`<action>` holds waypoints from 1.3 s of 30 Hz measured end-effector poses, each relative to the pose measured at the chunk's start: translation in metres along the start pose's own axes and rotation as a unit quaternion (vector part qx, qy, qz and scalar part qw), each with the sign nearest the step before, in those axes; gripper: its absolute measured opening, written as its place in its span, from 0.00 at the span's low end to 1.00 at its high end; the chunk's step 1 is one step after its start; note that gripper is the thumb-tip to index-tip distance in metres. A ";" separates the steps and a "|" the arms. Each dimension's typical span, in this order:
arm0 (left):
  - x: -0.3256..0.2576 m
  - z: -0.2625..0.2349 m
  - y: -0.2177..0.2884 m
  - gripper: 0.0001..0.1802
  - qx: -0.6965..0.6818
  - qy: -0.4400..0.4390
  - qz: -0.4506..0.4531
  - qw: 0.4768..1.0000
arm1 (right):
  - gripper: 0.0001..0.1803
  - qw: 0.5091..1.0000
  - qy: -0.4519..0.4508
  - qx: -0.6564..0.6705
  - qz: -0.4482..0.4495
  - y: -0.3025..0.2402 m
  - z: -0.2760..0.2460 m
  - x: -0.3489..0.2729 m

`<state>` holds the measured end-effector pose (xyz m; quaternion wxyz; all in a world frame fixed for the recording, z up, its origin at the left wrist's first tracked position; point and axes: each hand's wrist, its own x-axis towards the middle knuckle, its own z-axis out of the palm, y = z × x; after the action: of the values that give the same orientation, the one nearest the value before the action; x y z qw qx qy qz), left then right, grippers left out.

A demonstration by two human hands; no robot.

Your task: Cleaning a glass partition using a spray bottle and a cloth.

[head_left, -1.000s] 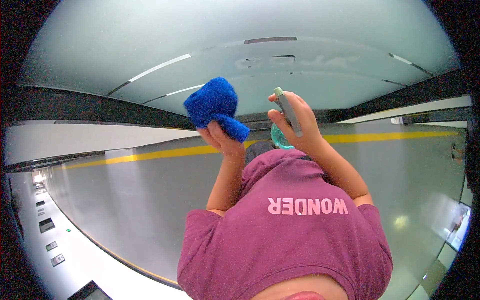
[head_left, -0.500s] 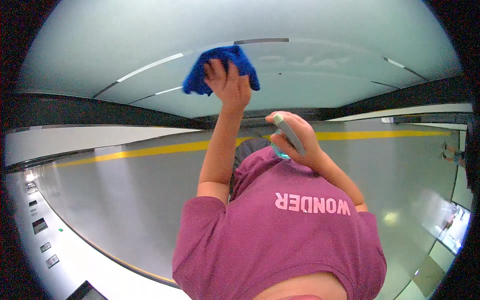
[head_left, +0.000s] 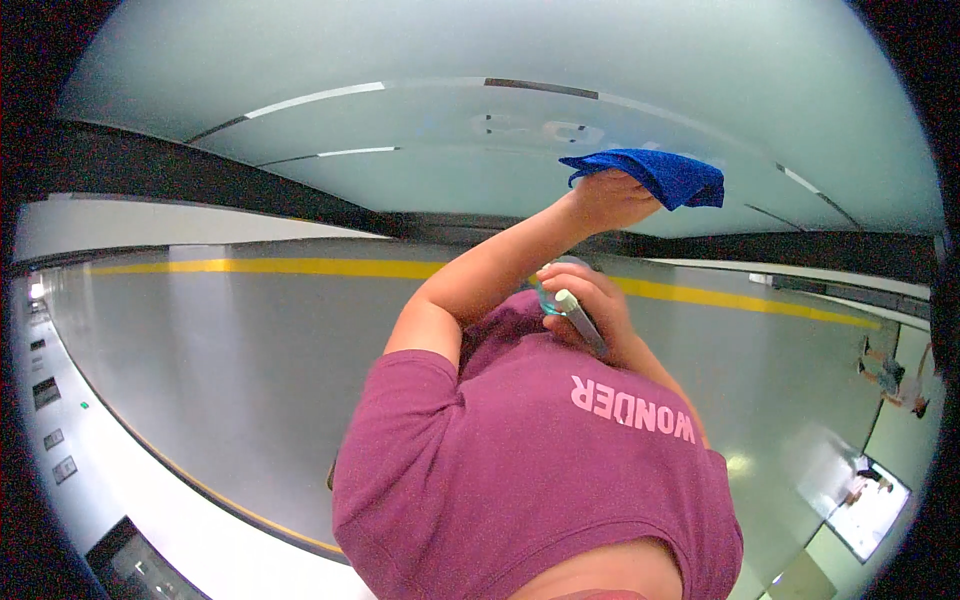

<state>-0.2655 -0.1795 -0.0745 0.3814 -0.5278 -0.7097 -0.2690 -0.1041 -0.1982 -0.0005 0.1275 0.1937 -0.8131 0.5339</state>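
My left hand point(head_left: 608, 202) is raised across to the right and closed on a blue cloth point(head_left: 682, 178). The cloth lies bunched against a large frosted glass panel point(head_left: 330, 50) and partly hides my fingers. Lower down, close to my chest, my right hand point(head_left: 602, 298) is wrapped round a spray bottle point(head_left: 583, 322). Its grey head with a pale tip shows above the hand. A bit of the clear teal body peeks out beside the fingers, and the rest is hidden.
A dark frame point(head_left: 440, 230) runs along the panel's lower edge. Past it lies a grey floor point(head_left: 250, 360) with a yellow stripe point(head_left: 330, 268). Behind me on the left is a white wall point(head_left: 130, 450) with small frames. People point(head_left: 885, 372) stand far right.
My left hand has swept the cloth to the right and slightly lower along the glass. My right hand with the spray bottle has dropped a little and turned. My body has shifted.
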 end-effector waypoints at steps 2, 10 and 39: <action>-0.003 -0.003 -0.004 0.11 -0.007 0.096 0.041 0.995 | 0.22 1.000 -0.001 0.004 0.001 0.002 0.001 -0.001; -0.026 -0.116 -0.063 0.16 -0.055 -0.219 -0.275 0.935 | 0.20 0.999 -0.037 -0.029 0.004 0.006 -0.001 0.011; -0.051 -0.066 -0.076 0.33 0.145 0.223 -0.196 0.944 | 0.14 0.975 0.164 0.000 0.153 -0.002 -0.022 0.020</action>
<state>-0.3132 -0.2815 -0.0775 0.5417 -0.2439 -0.7275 -0.3432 -0.1211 -0.1824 0.0178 0.1754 -0.0233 -0.8013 0.5714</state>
